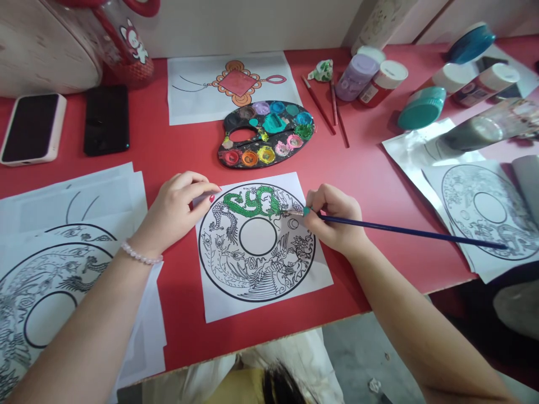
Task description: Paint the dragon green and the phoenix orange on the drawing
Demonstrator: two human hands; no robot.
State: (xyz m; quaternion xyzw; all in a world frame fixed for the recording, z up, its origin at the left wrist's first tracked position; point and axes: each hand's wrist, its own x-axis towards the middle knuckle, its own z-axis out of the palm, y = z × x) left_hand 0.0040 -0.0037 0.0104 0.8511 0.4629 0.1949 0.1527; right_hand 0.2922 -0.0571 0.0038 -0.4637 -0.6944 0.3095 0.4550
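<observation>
In the head view, a printed sheet (pixel 257 280) with a round line drawing lies flat in front of me. Its dragon (pixel 248 205) near the top is painted green; the rest of the drawing is black and white. My left hand (pixel 181 202), fingers extended, rests at the sheet's upper left edge. Between the fingers of my right hand (pixel 332 216) is a blue-handled paintbrush (pixel 404 229), its tip on the drawing just right of the green dragon. Beyond the sheet sits a black paint palette (pixel 265 134) with wells of several colours.
Stacked printed sheets (pixel 138 331) lie left, below two phones (pixel 106 120). A coloured knot picture (pixel 185 106) lies behind the palette. Thin brushes (pixel 320 106), paint bottles (pixel 357 76) and a clear container of dark liquid (pixel 475 132) stand or lie right, near another round drawing (pixel 490 207).
</observation>
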